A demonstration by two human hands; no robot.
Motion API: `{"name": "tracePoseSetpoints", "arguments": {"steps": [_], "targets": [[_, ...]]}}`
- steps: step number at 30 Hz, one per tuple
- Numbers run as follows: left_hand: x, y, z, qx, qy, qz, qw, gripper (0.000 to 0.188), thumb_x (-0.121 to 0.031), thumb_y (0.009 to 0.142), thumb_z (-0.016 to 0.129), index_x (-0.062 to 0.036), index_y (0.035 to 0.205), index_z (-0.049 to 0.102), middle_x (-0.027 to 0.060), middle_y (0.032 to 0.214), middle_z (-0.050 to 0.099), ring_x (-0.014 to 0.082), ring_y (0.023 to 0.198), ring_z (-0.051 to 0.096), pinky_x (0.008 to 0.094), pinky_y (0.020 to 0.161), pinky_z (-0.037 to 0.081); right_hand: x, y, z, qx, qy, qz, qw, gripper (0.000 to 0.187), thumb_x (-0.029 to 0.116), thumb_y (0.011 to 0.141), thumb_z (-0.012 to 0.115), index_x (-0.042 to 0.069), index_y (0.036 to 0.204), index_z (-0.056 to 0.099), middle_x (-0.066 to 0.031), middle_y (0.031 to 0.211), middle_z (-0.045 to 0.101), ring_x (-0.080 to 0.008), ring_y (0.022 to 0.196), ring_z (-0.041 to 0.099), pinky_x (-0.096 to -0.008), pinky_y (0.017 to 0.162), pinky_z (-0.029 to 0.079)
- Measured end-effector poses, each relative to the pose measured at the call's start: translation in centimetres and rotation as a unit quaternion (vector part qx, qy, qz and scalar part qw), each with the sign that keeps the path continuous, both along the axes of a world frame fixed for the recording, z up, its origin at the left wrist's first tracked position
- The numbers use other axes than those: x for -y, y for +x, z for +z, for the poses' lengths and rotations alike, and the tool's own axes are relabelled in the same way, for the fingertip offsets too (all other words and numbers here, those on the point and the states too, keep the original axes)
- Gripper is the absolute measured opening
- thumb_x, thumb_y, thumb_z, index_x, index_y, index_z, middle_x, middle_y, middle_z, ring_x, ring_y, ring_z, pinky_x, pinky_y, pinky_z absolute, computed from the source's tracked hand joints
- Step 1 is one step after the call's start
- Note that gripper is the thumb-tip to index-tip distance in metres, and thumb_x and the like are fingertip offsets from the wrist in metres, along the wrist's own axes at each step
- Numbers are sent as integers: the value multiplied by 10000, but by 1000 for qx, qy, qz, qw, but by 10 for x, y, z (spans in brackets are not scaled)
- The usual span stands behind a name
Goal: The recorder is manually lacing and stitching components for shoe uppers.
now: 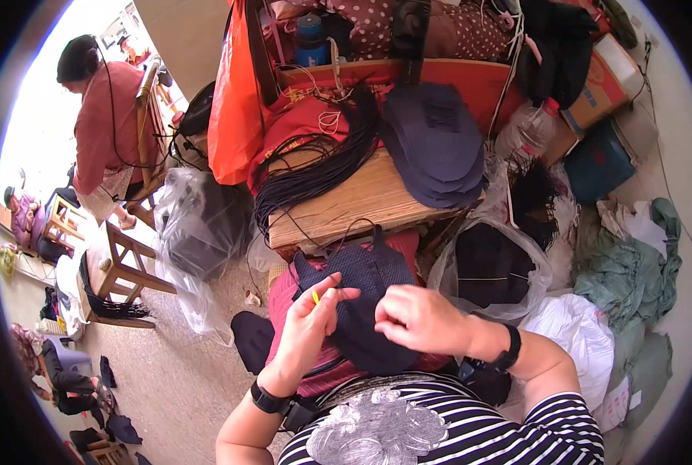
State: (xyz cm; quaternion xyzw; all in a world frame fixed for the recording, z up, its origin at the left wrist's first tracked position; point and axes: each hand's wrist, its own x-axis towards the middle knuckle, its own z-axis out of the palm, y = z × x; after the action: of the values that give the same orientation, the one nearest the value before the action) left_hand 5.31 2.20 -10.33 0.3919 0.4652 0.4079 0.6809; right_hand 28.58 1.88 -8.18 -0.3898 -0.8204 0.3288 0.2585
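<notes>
My left hand (315,318) is raised over my lap, its thumb and fingers closed around a small yellow piece (316,297) whose kind I cannot make out. To its right, my right hand (420,318) has its fingers curled in; whatever they may hold is hidden. Beneath both hands lies a dark navy textured piece (369,271), with loose straps or cords at its far edge. Just beyond my lap, a wooden board (338,209) carries a bundle of long black cords (323,174) and a stack of dark blue sole-shaped pieces (435,155).
An open plastic bag with dark pieces (492,263) stands right of my lap, near a white bag (571,337). An orange bag (234,101) hangs behind the board. Left are a grey-filled clear bag (203,217), a wooden stool (117,263) and a seated person (113,116).
</notes>
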Motion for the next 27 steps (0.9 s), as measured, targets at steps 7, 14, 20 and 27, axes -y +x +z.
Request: {"name": "tracePoseSetpoints", "arguments": {"steps": [7,14,20,27], "targets": [[-3,2,-5,52,-25,-49,997,302,-209,1118,487,-6,1276,646,-12,890,642,4,633,413,179,578,354,-14,-11,11,-72,54,-61,994,205,104,920,694,57,1115,655,-128,1042,664,-343,970,690,-412,776,567],[0,-6,-2,23,20,-73,997,295,-247,1118,494,-43,1055,698,-61,749,559,16,633,444,186,570,333,-74,-34,0,-40,84,134,987,229,69,916,652,10,1137,666,-160,1081,657,-343,1046,648,-427,865,551],[3,-39,2,-47,77,-96,991,376,-244,1074,514,-22,827,689,-7,706,613,46,598,479,220,565,352,-135,-33,16,68,341,107,931,70,80,883,678,37,937,667,-103,945,652,-316,843,657,-415,788,548],[4,-27,-1,13,48,-84,995,357,-261,1122,461,17,1113,684,1,801,595,41,647,434,198,594,355,-234,-38,61,10,452,-228,862,288,93,920,686,12,1195,660,-190,1268,627,-369,981,693,-432,888,565]]}}
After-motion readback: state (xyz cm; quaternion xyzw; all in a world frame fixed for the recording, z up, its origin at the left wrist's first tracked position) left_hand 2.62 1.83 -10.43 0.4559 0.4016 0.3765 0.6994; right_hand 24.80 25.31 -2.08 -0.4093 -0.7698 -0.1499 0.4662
